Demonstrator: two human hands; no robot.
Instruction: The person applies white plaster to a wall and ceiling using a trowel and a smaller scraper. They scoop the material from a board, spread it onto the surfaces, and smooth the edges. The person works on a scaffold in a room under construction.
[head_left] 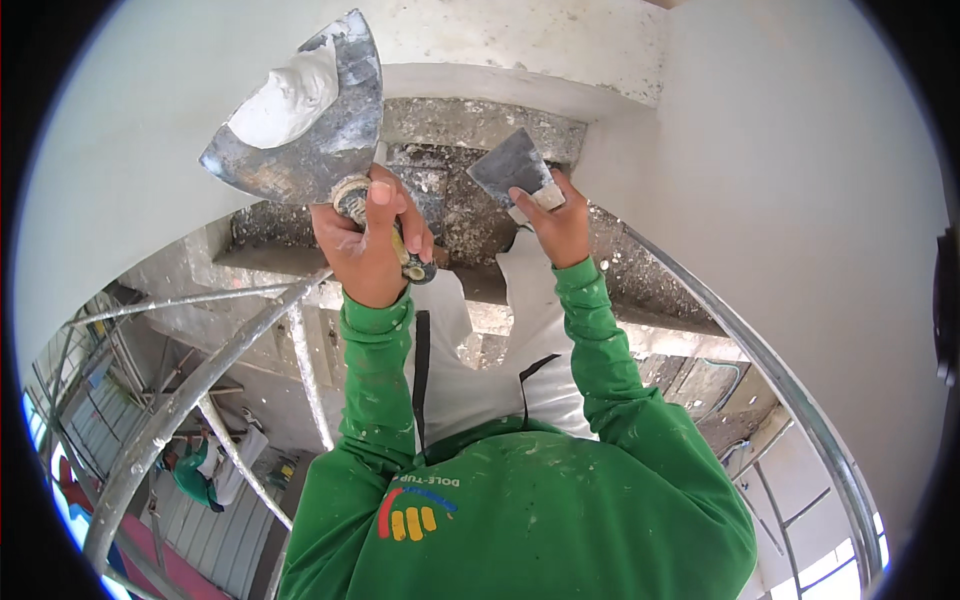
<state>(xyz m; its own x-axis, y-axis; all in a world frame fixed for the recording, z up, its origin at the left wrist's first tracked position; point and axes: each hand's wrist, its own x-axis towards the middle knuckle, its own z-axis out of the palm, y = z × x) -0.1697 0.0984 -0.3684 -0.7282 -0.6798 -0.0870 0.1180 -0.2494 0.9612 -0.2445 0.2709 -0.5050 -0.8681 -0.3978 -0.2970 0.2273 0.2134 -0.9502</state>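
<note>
My left hand (370, 235) is closed round the handle of a wide putty knife (335, 165), held up at the upper left. A mound of white putty (290, 100) sits on its broad, smeared grey blade. In my right hand (560, 218) is a smaller putty knife (512, 168), its squarish grey blade pointing up and left. My thumb presses near the base of that blade, where a pale block-like handle shows; the rest of it is hidden by my fingers. The two blades are apart from each other.
Pale walls rise at left and right, with a ledge (520, 45) ahead. Below are speckled, splattered boards (470, 205). Metal scaffold tubes (195, 385) run at the left, and a curved rail (760, 350) at the right. Another person (195, 470) in green is far below at lower left.
</note>
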